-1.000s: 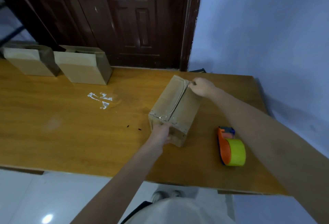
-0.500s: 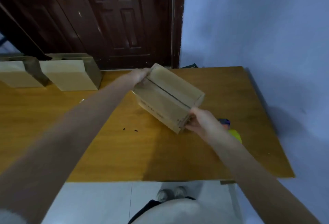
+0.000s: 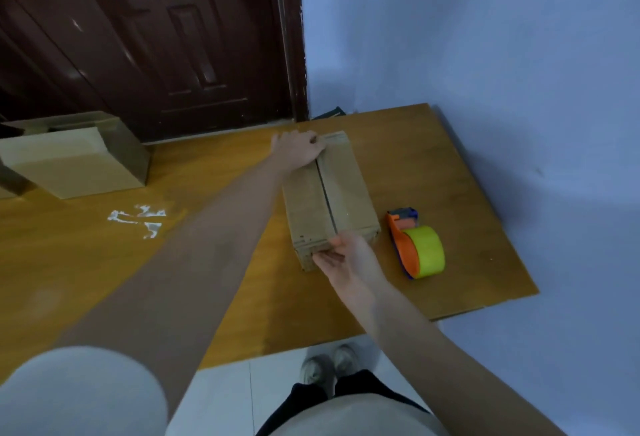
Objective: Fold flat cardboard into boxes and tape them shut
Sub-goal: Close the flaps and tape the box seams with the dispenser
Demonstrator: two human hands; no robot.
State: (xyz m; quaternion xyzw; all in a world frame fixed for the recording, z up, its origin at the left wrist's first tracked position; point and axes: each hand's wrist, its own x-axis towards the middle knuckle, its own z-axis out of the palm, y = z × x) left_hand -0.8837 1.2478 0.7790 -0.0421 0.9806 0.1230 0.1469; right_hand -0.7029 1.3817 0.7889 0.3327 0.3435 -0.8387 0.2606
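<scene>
A small cardboard box [image 3: 346, 190] lies on the wooden table [image 3: 86, 262], its top flaps meeting in an untaped middle seam. My left hand [image 3: 298, 150] reaches across and grips the box's far end, fingers curled over the edge. My right hand [image 3: 349, 259] holds the near end, thumb on the top edge and fingers against the front face. An orange tape dispenser [image 3: 419, 248] with a yellow-green roll lies on the table just right of the box.
Another folded box [image 3: 79, 158] stands at the table's back left. White tape scraps [image 3: 138, 219] stick to the tabletop left of my arm. A dark door [image 3: 173, 37] and a blue wall [image 3: 485, 55] close off the far and right sides.
The box was lifted, turned over so its taped side went down, and set back on the table. My hands swapped ends: left now far, right now near.
</scene>
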